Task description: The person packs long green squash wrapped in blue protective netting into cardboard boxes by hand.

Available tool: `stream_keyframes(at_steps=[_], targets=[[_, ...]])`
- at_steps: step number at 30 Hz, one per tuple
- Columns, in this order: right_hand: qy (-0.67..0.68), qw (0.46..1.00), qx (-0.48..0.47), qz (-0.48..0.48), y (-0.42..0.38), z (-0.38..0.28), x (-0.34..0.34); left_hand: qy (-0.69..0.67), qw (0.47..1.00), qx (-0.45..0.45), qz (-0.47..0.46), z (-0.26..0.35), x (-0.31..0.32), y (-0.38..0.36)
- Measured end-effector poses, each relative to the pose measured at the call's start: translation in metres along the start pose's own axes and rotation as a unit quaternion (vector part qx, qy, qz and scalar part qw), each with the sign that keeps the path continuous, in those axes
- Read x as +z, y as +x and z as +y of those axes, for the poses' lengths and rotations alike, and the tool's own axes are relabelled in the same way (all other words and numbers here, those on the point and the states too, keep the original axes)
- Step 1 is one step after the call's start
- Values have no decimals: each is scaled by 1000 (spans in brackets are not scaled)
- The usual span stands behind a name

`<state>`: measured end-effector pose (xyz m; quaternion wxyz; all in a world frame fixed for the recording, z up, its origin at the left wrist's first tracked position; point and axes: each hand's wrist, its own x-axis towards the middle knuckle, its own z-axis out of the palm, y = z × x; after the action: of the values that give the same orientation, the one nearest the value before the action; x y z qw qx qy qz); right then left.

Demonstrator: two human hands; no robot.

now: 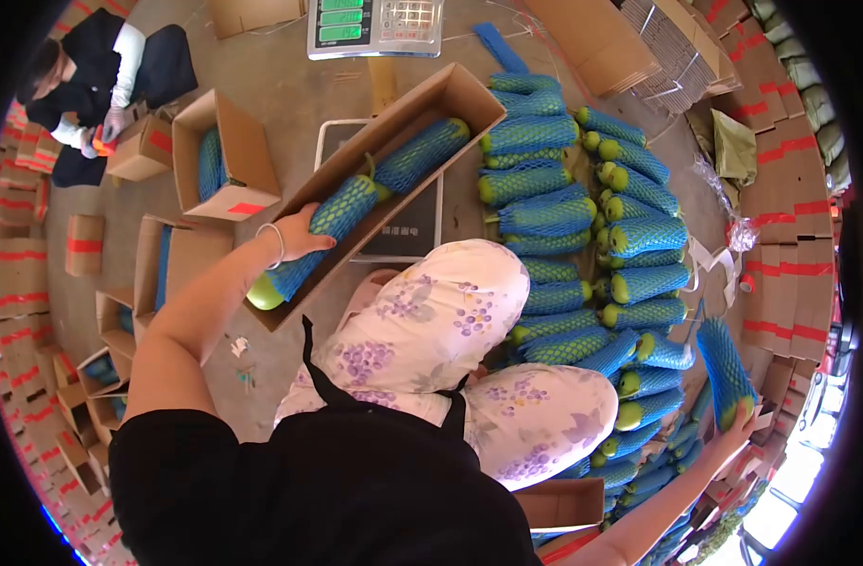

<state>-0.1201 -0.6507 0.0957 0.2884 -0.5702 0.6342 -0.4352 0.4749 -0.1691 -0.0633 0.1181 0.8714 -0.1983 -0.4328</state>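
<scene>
- At the far left, a co-worker bends over a small carton, well apart from the person's own hands.
- Beside that, an open carton stands tilted in view, with blue netting showing inside.
- Nearer the middle, the left hand reaches over the near side of the long carton. Its thumb and fingers stand apart, laid across the lower gourd; whether they grip it or merely steady it, one cannot tell.
- Within the same carton, the upper gourd lies end to end with the lower one, both in blue nets. The step in hand appears to be filling this carton, and two gourds seem placed.
- Above, the display of a scale glows green, its digits too blurred to read surely.
- Right of the carton, rows of netted gourds lie on the floor, close against one another.
- Far right, the right hand has its fingers wrapped around the green end of the raised gourd, net tail uppermost. Bringing it to the carton would probably call for a firm grip, a long crossing over the knees and a clear gap beside the other two.
</scene>
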Motion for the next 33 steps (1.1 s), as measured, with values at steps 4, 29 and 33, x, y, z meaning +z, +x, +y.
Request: stream_keyframes(at_steps=[4, 29, 33], targets=[[220, 970, 30, -102, -60, -45, 19, 60, 995, 37, 69, -36, 33, 27], [-50, 608, -514, -603, -407, -120, 398, 128, 987, -14, 93, -49, 62, 57], [38, 718, -452, -528, -348, -146, 332, 43, 967, 170, 183, -23, 36, -11]])
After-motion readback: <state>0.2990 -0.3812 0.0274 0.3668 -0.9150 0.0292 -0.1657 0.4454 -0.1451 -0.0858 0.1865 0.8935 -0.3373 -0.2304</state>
